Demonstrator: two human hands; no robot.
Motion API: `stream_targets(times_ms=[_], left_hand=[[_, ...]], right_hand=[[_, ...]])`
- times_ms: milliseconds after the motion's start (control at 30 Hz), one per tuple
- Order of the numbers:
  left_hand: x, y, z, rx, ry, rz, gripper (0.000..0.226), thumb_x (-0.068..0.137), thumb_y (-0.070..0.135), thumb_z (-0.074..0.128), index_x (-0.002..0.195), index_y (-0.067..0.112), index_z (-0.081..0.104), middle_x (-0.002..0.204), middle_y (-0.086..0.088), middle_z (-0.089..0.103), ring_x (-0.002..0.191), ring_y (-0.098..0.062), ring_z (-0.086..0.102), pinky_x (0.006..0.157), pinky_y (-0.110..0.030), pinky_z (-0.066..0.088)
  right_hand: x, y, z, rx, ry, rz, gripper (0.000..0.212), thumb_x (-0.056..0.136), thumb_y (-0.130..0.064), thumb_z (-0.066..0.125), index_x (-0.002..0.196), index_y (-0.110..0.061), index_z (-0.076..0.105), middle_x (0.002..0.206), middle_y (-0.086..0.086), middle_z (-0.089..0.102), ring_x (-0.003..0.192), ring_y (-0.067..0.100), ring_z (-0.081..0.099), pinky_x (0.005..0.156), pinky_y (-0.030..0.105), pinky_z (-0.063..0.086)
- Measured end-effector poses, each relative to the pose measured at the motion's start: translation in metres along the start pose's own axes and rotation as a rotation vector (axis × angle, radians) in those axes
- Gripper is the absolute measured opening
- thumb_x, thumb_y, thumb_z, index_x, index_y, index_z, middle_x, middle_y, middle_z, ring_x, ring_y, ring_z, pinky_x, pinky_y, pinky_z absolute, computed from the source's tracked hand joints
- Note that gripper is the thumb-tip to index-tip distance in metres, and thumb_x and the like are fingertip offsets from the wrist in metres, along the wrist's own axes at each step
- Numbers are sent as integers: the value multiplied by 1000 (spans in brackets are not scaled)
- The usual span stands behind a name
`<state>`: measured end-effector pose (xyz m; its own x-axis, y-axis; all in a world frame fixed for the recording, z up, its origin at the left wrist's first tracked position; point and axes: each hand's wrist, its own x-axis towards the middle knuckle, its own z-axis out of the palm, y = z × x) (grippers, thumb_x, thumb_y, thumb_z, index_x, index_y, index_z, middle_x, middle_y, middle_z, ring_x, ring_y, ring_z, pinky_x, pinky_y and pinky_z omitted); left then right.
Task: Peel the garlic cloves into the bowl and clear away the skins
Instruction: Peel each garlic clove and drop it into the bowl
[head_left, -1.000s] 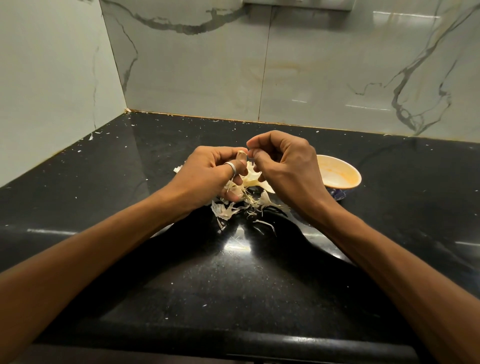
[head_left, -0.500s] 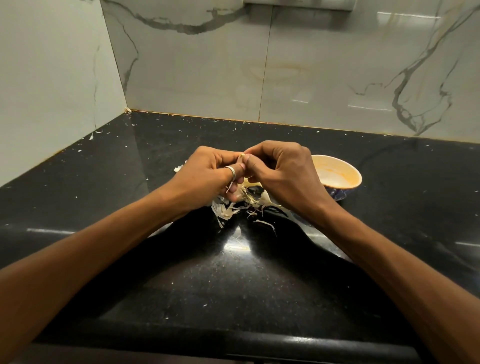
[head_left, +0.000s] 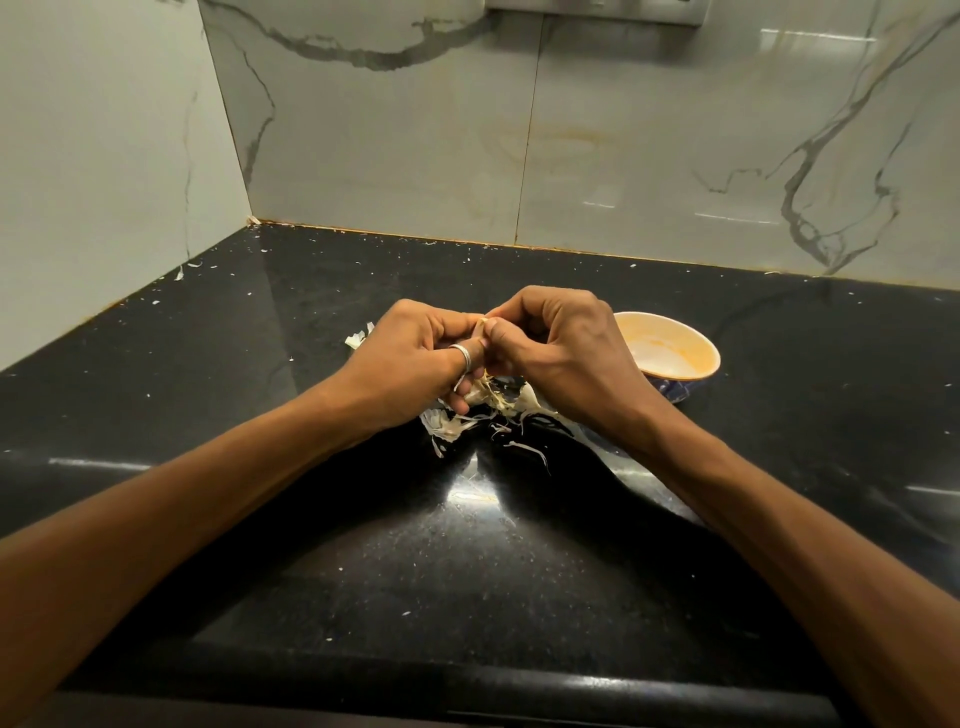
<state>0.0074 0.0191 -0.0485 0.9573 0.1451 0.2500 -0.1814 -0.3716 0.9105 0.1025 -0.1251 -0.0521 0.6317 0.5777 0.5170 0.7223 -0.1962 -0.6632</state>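
My left hand (head_left: 415, 358), with a ring on one finger, and my right hand (head_left: 561, 353) meet above the black counter and together pinch a small garlic cloves piece (head_left: 482, 326), mostly hidden between the fingertips. Strands of skin hang from the fingers. A heap of pale garlic skins (head_left: 467, 421) lies on the counter under both hands. The orange-lined bowl (head_left: 696, 345) stands just right of my right hand; I see no cloves in its visible part.
The black counter (head_left: 467, 571) ends at marble walls at the back and on the left. Small skin flecks (head_left: 179, 273) are scattered toward the left wall. The counter's rounded front edge runs along the bottom.
Both hands have dropped a little toward the skin heap and closed tighter together on the clove. The bowl has not moved.
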Motion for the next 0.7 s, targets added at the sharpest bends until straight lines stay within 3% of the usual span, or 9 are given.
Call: stream_targets(times_ms=[333, 433, 700], left_hand=[[0, -9, 5, 65, 72, 54, 27, 100, -4, 51, 110, 9, 73, 62, -5, 59, 47, -8, 53, 46, -24, 53], [-1, -10, 5, 84, 80, 56, 26, 99, -5, 52, 110, 4, 74, 65, -12, 57, 46, -8, 53, 46, -23, 52], [-1, -10, 5, 88, 78, 45, 25, 99, -5, 52, 109, 2, 74, 65, -12, 57, 46, -7, 55, 48, -23, 54]], right_hand=[[0, 4, 10, 143, 36, 136, 17, 77, -34, 66, 75, -19, 74, 70, 5, 74, 71, 32, 72, 65, 56, 59], [-1, 2, 11, 187, 42, 169, 17, 76, -30, 67, 74, -15, 75, 69, 5, 74, 70, 28, 74, 68, 55, 61], [-1, 2, 15, 215, 70, 214, 20, 70, -35, 67, 68, -16, 74, 66, 4, 73, 65, 22, 72, 68, 56, 61]])
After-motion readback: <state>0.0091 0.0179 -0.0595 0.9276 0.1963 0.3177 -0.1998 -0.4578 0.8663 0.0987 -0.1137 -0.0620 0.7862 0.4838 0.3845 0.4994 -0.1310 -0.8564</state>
